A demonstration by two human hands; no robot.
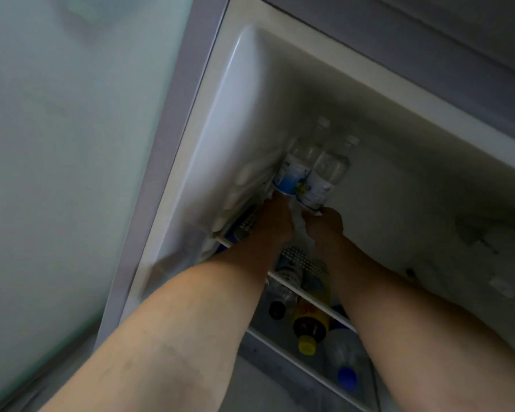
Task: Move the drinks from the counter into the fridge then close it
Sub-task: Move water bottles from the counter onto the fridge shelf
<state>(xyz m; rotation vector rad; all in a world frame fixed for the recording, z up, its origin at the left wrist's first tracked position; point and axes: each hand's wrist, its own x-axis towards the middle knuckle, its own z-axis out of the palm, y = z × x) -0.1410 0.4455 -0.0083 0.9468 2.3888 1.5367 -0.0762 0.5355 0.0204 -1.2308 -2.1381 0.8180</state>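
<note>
Both my arms reach deep into the open fridge (250, 84). My left hand (275, 217) grips the base of a clear water bottle with a blue label (293, 171). My right hand (324, 223) grips the base of a second clear water bottle with a white label (324, 176). The two bottles lie side by side with their white caps pointing to the back of the fridge, on or just above the wire shelf (309, 298). My fingers are hidden behind the backs of my hands.
Under the wire shelf lie more drinks: a bottle with a yellow cap (308, 328), a clear bottle with a blue cap (344, 361) and a dark-capped bottle (278, 304). The pale green fridge door (57, 144) stands open at the left.
</note>
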